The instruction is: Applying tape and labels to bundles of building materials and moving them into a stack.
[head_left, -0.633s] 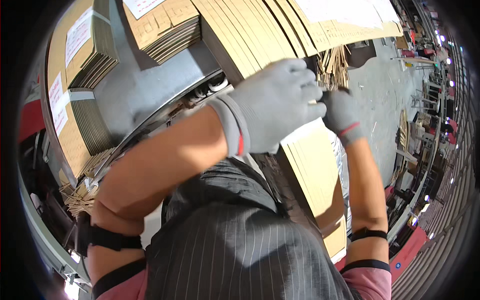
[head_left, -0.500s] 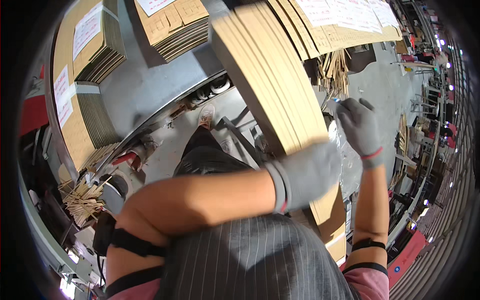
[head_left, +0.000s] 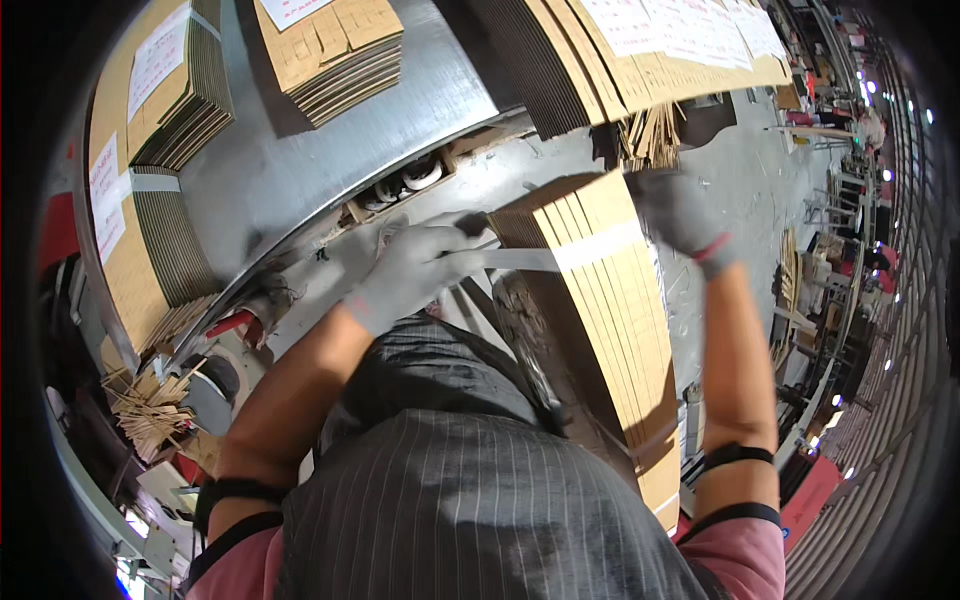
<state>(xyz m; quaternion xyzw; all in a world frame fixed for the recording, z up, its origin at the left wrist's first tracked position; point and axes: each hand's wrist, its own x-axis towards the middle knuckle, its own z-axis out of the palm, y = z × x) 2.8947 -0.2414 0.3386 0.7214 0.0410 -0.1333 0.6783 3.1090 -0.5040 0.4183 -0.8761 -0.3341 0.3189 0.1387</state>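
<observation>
We look down on a grey floor (head_left: pixel 750 190), which spreads off to the right and shows in patches below us. A metal counter (head_left: pixel 300 170) fills the upper left, its near edge bending in a curve toward the lower left. We wear a dark pinstriped apron (head_left: pixel 480 510), which takes up the lower middle.

Just to the right of the apron is the long stack (head_left: pixel 610 340) of brown card. It slants from near our right elbow up to a spot between our two hands, with a bit of floor between its far end and the counter. What carries it, we can't make out.

On the counter we have more card: a broad stack (head_left: pixel 700 82) at the upper right, a smaller stack (head_left: pixel 345 40) at the top, and two tied stacks (head_left: pixel 170 250) along the left. White sheets (head_left: pixel 105 200) with red print lie on top of these. Loose strips (head_left: pixel 150 415) of card are heaped by the counter's lower left end.

Our gloved left hand (head_left: pixel 420 270) is left of the long stack, apart from it, its fingers pinching the end of a pale band (head_left: pixel 600 246). Our gloved right hand (head_left: pixel 685 212) is just beside the stack's far end, on the right; it is blurred and shaded, so we can't tell whether it is spread or pressed together. The band runs from the left hand to the long stack and lies across its top.
</observation>
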